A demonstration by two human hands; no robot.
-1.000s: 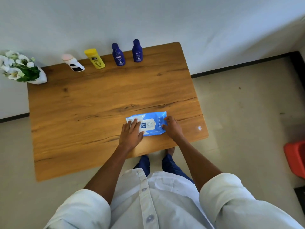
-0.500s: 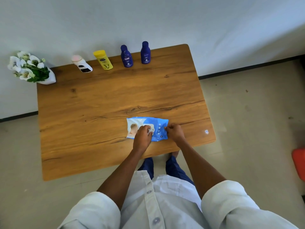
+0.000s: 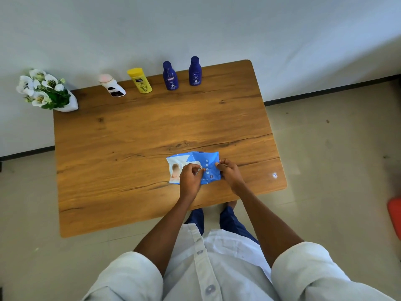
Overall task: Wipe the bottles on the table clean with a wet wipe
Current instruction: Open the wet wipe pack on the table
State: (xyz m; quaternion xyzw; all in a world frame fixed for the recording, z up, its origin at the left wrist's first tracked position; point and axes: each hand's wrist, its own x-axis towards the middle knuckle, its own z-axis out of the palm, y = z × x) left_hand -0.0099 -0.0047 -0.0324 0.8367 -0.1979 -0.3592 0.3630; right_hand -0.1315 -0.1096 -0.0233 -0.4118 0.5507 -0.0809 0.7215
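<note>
Wooden table | blue wipe pack crumpled | left hand, right hand pinching it

A: State the table surface.
B: Wood-grain finish, smooth, with a low satin sheen; dark knots and long grain cracks show.
A: And the wipes pack?
B: Thin plastic film, glossy and crinkled (the print catches light along the creases).
A: The containers?
B: Both blue bottles and the yellow bottle look like smooth plastic, slightly glossy. The white bottle is smooth as well.
A: Clothing?
B: The shirt is matt woven cloth.
</note>
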